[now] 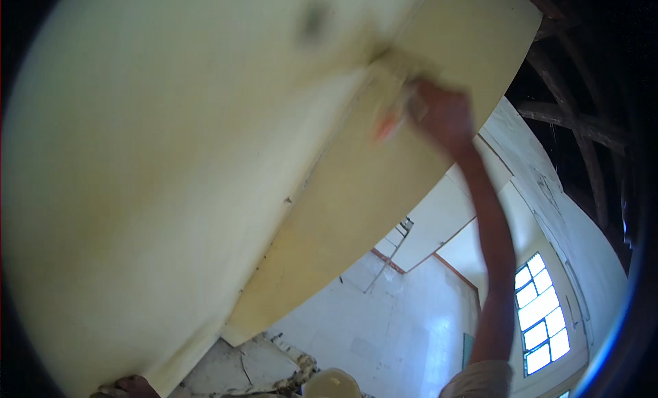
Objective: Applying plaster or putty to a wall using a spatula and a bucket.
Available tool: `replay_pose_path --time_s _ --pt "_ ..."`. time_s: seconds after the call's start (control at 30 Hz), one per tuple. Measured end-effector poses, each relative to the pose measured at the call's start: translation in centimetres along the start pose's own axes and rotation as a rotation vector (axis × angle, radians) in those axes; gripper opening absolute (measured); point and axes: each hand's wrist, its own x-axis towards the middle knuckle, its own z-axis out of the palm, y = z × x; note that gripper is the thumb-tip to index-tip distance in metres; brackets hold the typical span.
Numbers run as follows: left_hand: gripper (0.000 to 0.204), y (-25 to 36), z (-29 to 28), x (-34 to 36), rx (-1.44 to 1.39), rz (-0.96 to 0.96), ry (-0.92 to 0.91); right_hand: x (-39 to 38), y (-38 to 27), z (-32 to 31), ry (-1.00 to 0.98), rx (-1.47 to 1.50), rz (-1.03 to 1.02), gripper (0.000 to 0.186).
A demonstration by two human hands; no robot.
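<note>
Reaching overhead, my right hand [442, 113] grips a blurred orange-handled tool [397, 113] against the pale yellow ceiling panel [205, 158], while my left hand [133, 386] fingers touch the panel's lower edge, grip unclear.

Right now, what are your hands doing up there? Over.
Right hand up, gripping blurred orange-handled tool against yellow ceiling panel. Left hand at panel's lower edge. Nothing in the way.

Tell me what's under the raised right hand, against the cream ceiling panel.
The right hand presses a blurred tool with an orange handle against the cream ceiling panel, beside a seam. The tool's working end is too blurred to make out, and the hand covers its grip.
</note>
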Motion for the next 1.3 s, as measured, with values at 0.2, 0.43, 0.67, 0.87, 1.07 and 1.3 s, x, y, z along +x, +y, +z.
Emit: replay_pose_path --time_s 0.2,0.43,0.67,0.87,1.07,1.3 --pt "0.040 -0.3 0.2 0.6 0.012 0.044 0.020 -17.6 -24.1 5.9 -0.235 0.603 -0.121 0.019" --pt "0.037 -0.2 0.0 0.8 -0.036 -0.065 -0.011 -22.0 -31.3 8.6 -0.498 0.977 0.680 0.029" --pt "0.036 0.4 0.2 1.4 -0.082 -0.033 -0.007 -17.6 -24.7 9.8 -0.068 0.888 0.580 0.027" --pt "0.044 0.7 0.2 1.6 -0.101 -0.044 0.000 -5.9 -9.7 2.9 0.325 0.551 0.535 0.027" --pt "0.048 0.1 0.0 1.5 -0.119 -0.050 0.004 -4.9 -10.3 0.5 0.450 0.135 0.259 0.017" --pt "0.047 0.9 0.3 1.5 -0.108 -0.073 -0.017 -21.0 -27.9 8.5 -0.378 0.335 -0.070 0.013"
